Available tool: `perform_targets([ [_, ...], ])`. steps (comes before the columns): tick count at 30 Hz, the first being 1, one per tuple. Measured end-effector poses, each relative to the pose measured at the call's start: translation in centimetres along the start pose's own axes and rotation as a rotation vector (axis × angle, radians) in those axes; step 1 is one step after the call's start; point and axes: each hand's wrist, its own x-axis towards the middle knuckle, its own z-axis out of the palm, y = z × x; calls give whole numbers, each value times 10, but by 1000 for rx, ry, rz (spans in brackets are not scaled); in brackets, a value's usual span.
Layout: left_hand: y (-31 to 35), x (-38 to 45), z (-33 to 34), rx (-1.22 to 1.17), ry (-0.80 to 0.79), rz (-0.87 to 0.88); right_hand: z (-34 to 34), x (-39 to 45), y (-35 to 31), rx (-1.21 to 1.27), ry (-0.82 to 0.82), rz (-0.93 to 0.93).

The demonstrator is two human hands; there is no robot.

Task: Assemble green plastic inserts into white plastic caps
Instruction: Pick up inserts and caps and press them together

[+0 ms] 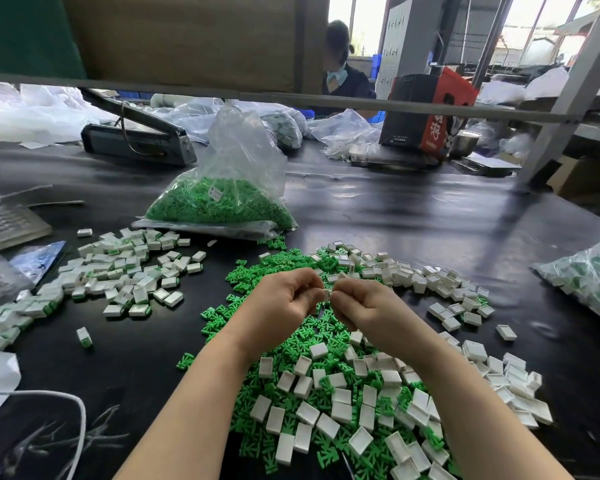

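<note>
- Caps (340, 407) and green inserts (253, 403) lie mixed in a loose heap on the bench (413, 216), closest to the person, under both forearms.
- Above this heap the left hand (284, 299) and the right hand (357, 306) meet, fingers curled; between their fingertips they pinch a small white piece (325, 294), which looks like one cap.
- If an insert is also there, the fingers hide it, so I cannot tell.
- Judgement: the step in hand is the pressing of an insert into this cap, or the lining up just before it.
- The next move needs the insert to sit straight in the open side of the cap and a firm push until it is seated; after that the finished part should go aside.
- To the left, apart from the heap, a pile (125, 271) of caps with green showing at the edge is probably the finished parts.
- Farther back a clear bag (222, 199) full of inserts stands on the bench.
- At the right edge another bag (589, 271) holds white and green parts.
</note>
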Motion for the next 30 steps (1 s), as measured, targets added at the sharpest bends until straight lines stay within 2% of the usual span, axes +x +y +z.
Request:
perform_targets([
  [14, -2, -2, 0, 150, 22, 64, 3, -1, 5, -91, -45, -22],
  [21, 2, -1, -1, 156, 112, 145, 5, 1, -2, 136, -28, 51],
  [27, 5, -1, 1, 256, 187, 291, 2, -1, -4, 508, 29, 218],
  [30, 4, -2, 1, 183, 180, 221, 1, 2, -2, 547, 51, 206],
])
